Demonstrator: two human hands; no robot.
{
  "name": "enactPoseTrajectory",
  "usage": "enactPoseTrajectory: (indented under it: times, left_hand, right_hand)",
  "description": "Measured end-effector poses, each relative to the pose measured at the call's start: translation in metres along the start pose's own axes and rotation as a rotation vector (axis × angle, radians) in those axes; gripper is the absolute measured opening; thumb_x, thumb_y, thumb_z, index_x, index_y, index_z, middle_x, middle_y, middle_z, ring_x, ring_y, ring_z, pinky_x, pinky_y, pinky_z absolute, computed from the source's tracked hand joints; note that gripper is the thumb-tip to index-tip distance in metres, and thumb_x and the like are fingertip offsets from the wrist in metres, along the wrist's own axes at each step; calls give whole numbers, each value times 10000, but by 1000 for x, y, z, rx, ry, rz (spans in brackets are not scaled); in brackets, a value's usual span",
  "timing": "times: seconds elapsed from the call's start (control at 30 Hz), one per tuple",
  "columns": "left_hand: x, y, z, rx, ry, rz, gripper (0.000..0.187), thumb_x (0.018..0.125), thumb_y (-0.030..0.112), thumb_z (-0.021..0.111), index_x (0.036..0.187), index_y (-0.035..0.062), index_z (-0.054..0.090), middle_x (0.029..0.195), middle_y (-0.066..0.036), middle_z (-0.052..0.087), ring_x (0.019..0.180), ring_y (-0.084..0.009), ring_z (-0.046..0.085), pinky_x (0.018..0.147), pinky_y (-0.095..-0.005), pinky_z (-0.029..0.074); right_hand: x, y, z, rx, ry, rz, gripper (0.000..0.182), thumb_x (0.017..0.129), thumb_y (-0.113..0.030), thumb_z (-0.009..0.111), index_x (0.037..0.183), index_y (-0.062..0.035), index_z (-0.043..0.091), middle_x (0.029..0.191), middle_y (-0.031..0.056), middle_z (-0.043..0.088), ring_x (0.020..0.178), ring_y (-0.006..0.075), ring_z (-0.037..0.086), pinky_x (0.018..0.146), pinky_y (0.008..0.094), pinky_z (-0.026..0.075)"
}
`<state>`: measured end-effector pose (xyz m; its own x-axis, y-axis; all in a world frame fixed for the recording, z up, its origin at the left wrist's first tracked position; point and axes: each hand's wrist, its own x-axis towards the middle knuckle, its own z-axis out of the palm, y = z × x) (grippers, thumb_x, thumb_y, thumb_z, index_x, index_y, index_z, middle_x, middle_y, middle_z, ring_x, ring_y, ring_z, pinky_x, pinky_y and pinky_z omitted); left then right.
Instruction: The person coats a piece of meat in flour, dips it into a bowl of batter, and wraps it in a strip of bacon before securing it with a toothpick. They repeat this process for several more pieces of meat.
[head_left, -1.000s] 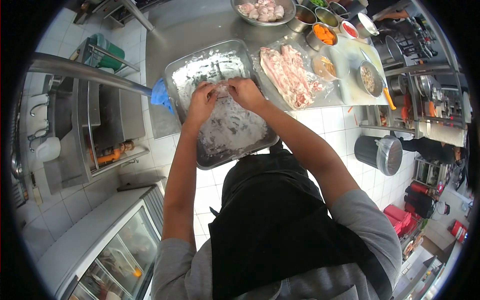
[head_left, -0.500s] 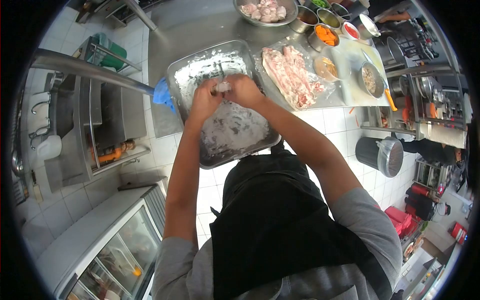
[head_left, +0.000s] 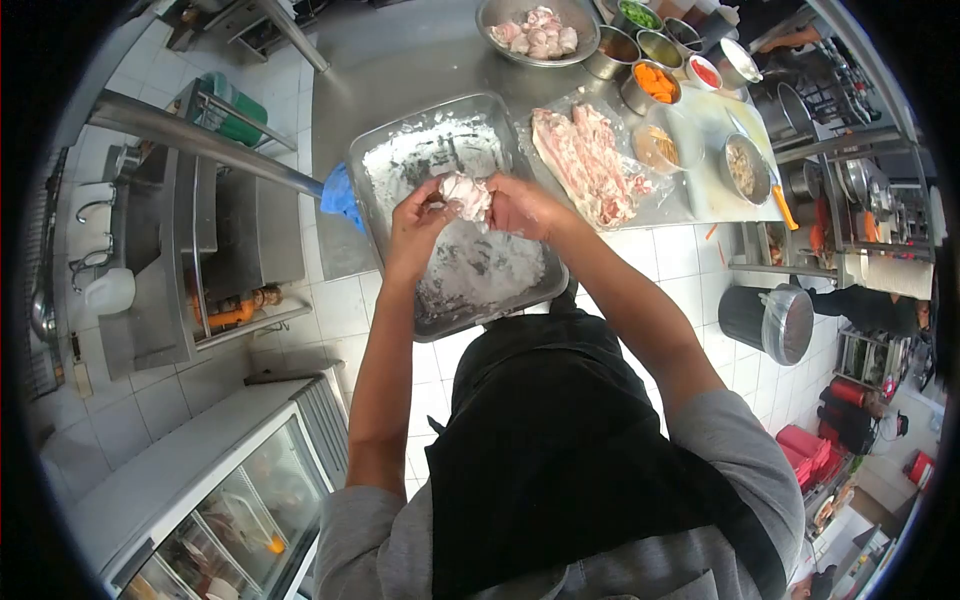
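Observation:
A piece of raw meat [head_left: 466, 196], whitened with powder, is held between both hands above a deep metal tray [head_left: 380, 235]. My left hand [head_left: 422, 213] grips its left side with bent fingers. On the other side, my right hand [head_left: 520, 208] has its fingers closed on the same piece. White powder [head_left: 478, 268] coats the tray's floor in uneven patches. Right of the tray, flat strips of raw meat [head_left: 582, 160] lie on clear plastic. Further back, a metal bowl [head_left: 538, 30] contains several raw meat pieces.
Metal containers hold orange pieces [head_left: 655, 82] and green pieces [head_left: 638, 14]. A bowl [head_left: 745, 170] and an orange-handled knife [head_left: 783, 207] are on the white board [head_left: 708, 180]. A blue cloth [head_left: 340, 195] is left of the tray; a bin [head_left: 765, 322] stands below right.
My hands have moved slightly apart, exposing more of the meat piece between them. The whole view has shifted a little, with the tray and table appearing further right.

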<state>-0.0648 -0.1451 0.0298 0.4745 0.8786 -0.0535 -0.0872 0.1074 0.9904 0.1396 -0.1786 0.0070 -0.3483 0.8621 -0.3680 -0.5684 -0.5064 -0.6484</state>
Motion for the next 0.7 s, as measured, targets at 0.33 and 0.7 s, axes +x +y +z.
enactPoseTrajectory:
  times: [0.33, 0.7]
  left_hand:
    - [-8, -17, 39, -104, 171, -94, 377, 969, 28, 540, 1343, -17, 522, 1181, -123, 666, 1039, -186, 655, 889, -313, 542]
    - [-1, -25, 48, -608, 176, -223, 373, 1017, 64, 492, 1361, -77, 460, 1352, -305, 530, 1177, -486, 584, 1015, -508, 524]
  right_hand:
    - [-27, 21, -21, 55, 38, 81, 410, 985, -506, 545, 1083, -122, 653, 858, -8, 651, 755, 140, 611, 654, 309, 493]
    - [-157, -165, -156, -1435, 854, -503, 192, 828, -139, 654, 983, -45, 718, 936, 173, 714, 854, 287, 693, 778, 392, 547]
